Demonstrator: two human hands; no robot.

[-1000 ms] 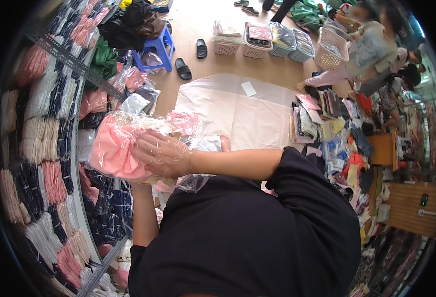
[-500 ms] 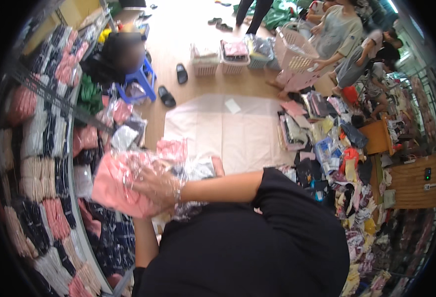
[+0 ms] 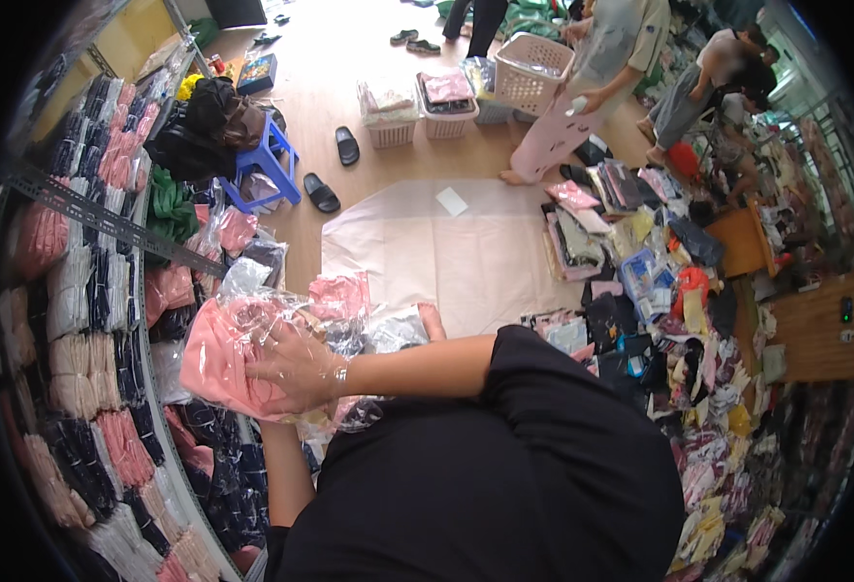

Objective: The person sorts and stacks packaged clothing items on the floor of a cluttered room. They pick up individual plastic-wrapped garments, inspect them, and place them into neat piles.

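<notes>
A folded pink garment in a clear plastic bag [image 3: 215,361] is held up in front of me, beside the left shelf. My right hand [image 3: 296,373] lies across it with fingers stretched out and spread over the shiny film. From below, my left forearm [image 3: 287,475] rises to the package, which hides the left hand and its fingers. Just beyond are another bagged pink piece [image 3: 341,294] and a clear bag with pale contents [image 3: 395,333], close to my bare foot [image 3: 432,321].
A metal shelf [image 3: 107,218] stacked with folded garments runs along my left. Ahead lies a pale cloth [image 3: 427,242] with a white card. A blue stool [image 3: 269,160], black slippers [image 3: 322,192] and baskets [image 3: 388,134] stand beyond. Garment piles [image 3: 630,291] and people are at right.
My right hand stays spread on the pink package, which has shifted very slightly. The view has tilted a little. At the far right, a person with a basket has moved slightly left.
</notes>
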